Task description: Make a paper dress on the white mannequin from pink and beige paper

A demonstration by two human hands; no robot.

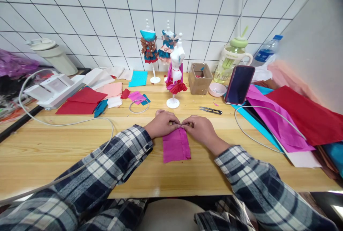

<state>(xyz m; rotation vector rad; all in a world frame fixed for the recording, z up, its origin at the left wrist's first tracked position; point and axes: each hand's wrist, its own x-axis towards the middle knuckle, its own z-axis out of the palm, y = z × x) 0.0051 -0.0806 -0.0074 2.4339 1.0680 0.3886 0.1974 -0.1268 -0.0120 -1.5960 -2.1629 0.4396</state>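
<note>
A small magenta fabric piece (175,147) lies on the wooden table in front of me, with a folded strip along its right side. At its top edge my left hand (164,124) pinches the cloth between thumb and fingers. My right hand (199,129) pinches the same edge just to the right, the fingertips of both hands almost meeting. Behind them stands a white mini dress form (177,58) wearing a red and magenta ruffled skirt. Thread snips (210,110) rest beyond my right hand.
Two dressed dress forms (148,45) stand by the tiled wall. A cardboard box (200,79), a pink bowl (217,90) and a propped phone (239,85) are at the back right. Fabric stacks (302,113) lie right, scraps (81,100) left. A white cable (112,131) crosses the left side.
</note>
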